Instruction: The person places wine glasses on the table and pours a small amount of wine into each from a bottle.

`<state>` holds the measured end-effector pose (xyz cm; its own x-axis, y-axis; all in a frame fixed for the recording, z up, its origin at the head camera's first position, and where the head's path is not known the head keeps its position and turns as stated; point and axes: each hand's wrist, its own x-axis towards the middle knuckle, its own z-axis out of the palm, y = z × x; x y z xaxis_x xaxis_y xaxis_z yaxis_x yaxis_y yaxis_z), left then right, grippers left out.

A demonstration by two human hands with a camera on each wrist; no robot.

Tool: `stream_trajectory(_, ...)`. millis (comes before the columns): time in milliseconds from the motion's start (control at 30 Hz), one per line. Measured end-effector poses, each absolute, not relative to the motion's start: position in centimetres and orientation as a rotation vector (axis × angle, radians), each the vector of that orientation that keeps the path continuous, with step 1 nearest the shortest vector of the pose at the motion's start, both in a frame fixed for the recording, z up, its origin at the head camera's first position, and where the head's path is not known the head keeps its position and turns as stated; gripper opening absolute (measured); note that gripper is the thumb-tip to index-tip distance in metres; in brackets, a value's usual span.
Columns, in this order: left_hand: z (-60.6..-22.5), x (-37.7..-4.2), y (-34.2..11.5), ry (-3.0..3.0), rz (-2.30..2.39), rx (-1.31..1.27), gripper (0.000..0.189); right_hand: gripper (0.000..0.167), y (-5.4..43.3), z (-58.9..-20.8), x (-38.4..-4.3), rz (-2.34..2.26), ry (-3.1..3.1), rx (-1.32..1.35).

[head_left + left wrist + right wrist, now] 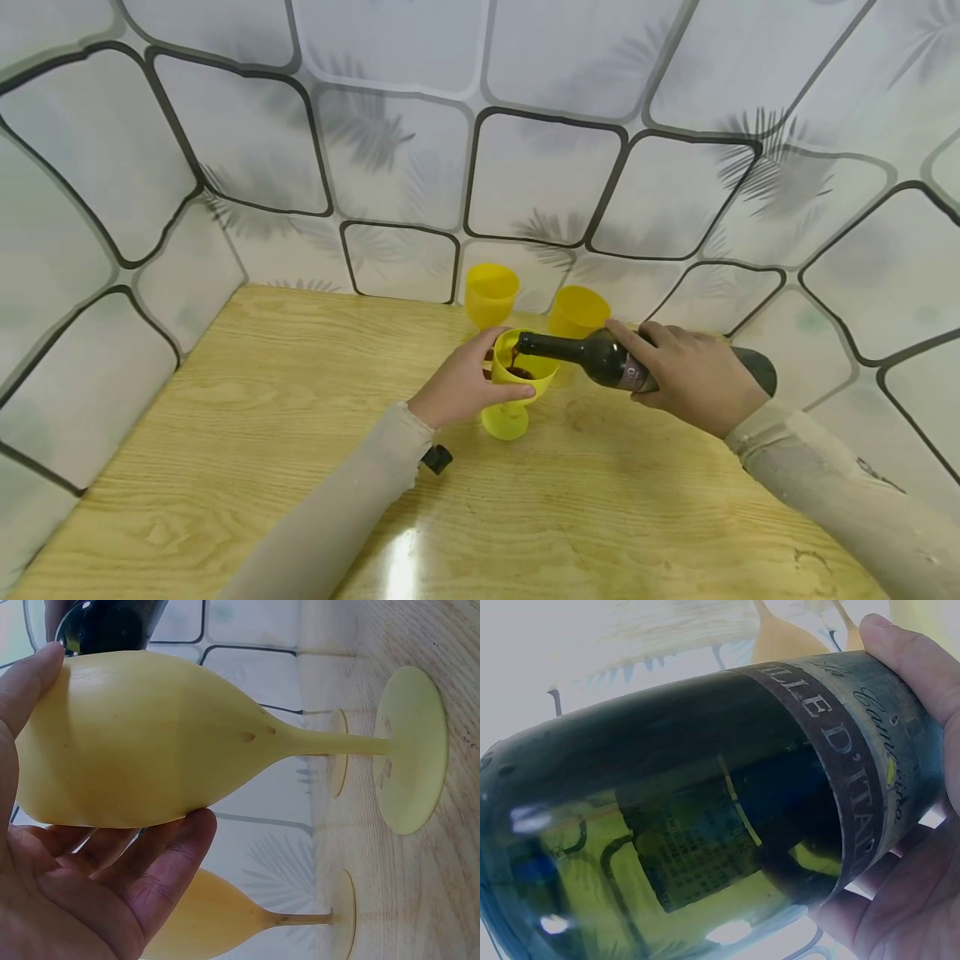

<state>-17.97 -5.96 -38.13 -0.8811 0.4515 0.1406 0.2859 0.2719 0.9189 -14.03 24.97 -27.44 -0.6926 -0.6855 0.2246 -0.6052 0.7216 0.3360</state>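
Yellow goblet (pixel 161 739), tilted bottle (pixel 600 357), both in hands (pixel 463 382), dark liquid (pixel 521 372) pouring.

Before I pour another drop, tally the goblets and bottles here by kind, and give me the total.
Goblets: 3 (one in the left hand, two behind it)
Bottle: 1 (in the right hand)
Total: 4

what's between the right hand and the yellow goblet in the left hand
In the head view, the neck and shoulder of the dark green wine bottle lie between the right hand and the yellow goblet, mouth over the bowl.
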Motion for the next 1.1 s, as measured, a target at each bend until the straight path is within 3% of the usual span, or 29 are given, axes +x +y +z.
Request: stream_trajectory(1100,-38.40,-18.14,-5.92,2.367,1.678,0.699,0.078,0.101,24.99,-27.60,-13.99,-0.350,-2.597,0.997)
